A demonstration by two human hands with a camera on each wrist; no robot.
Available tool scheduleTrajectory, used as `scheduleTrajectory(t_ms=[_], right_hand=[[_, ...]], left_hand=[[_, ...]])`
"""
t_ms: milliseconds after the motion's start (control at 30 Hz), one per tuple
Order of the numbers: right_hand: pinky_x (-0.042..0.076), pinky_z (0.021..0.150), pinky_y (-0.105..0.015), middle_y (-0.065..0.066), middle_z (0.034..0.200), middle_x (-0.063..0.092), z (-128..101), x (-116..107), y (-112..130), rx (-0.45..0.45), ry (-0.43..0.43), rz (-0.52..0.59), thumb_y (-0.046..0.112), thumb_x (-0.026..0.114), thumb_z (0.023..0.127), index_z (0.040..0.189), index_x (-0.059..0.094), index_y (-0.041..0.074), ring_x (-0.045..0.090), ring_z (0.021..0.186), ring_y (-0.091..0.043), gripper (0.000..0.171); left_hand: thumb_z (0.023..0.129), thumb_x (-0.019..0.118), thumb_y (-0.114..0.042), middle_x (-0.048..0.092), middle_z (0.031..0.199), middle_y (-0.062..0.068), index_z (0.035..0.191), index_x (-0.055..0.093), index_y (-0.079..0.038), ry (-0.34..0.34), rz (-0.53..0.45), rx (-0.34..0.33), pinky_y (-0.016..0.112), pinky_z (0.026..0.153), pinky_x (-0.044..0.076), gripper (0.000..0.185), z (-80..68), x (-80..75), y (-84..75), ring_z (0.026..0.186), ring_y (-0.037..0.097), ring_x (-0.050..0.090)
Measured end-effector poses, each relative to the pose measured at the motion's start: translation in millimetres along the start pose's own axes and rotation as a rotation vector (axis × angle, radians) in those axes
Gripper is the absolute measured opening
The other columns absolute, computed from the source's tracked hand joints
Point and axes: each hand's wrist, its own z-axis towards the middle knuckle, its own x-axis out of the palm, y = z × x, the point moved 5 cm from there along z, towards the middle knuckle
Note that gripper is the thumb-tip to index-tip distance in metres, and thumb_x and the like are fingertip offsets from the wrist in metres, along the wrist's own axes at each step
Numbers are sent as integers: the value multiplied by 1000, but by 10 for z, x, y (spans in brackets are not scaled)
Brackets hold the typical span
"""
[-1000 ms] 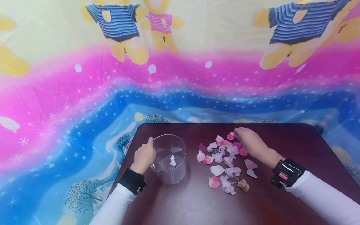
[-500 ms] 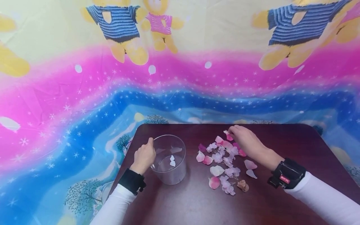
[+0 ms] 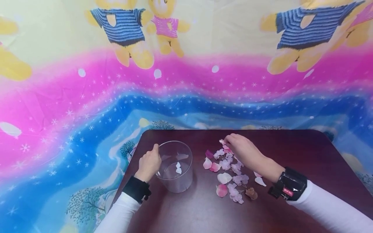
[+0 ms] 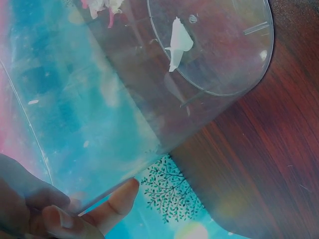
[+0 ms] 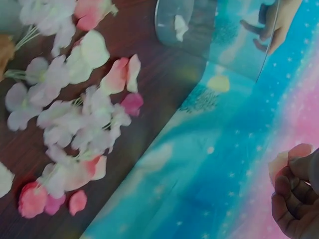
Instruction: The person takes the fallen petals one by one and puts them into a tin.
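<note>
A clear plastic cup (image 3: 175,166) stands on the dark wooden table (image 3: 291,152), with a white petal (image 3: 178,167) on its bottom. My left hand (image 3: 151,159) grips the cup's rim on the left; the left wrist view shows the cup wall (image 4: 149,104), the white petal (image 4: 178,42) and my fingers (image 4: 117,199) at the rim. My right hand (image 3: 231,143) pinches a pale pink petal (image 3: 222,141) above the far edge of a pile of pink, white and lilac petals (image 3: 230,168). The right wrist view shows that petal (image 5: 285,160) between my fingertips (image 5: 294,199), with the pile (image 5: 75,119) below.
A brown dried flower (image 3: 251,193) lies at the pile's near edge. A bright cartoon cloth (image 3: 87,97) hangs behind and round the table. The table's left edge runs just beside the cup. Black bands sit on both wrists.
My right hand has lifted a pink petal from the pile's far right and carried it leftward toward the cup. The left hand and cup have stayed put.
</note>
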Motion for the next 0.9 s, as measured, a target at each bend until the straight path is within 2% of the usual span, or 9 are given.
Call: scheduleTrajectory(t_ms=[300, 633, 900], right_hand=[[52, 77, -35, 1, 88, 64, 126, 118, 272, -24, 17, 30, 5, 67, 95, 98, 68, 9, 60, 83, -14, 5], [54, 77, -29, 6, 85, 62, 237, 257, 593, -35, 66, 37, 7, 75, 89, 97, 68, 15, 59, 83, -11, 13], [52, 76, -28, 3, 81, 60, 331, 407, 778, -94, 67, 54, 9, 74, 90, 92, 67, 11, 57, 77, -13, 8]], left_hand=[[103, 44, -14, 51, 62, 8, 114, 49, -7, -18, -1, -2, 43, 53, 46, 13, -4, 3, 8, 56, 29, 58], [104, 42, -14, 49, 62, 7, 115, 49, -7, -6, -13, -4, 38, 51, 41, 15, -4, -5, 2, 52, 25, 53], [104, 44, -14, 49, 63, 8, 118, 49, -6, -10, -17, 0, 37, 51, 40, 17, -11, 4, 6, 52, 24, 51]])
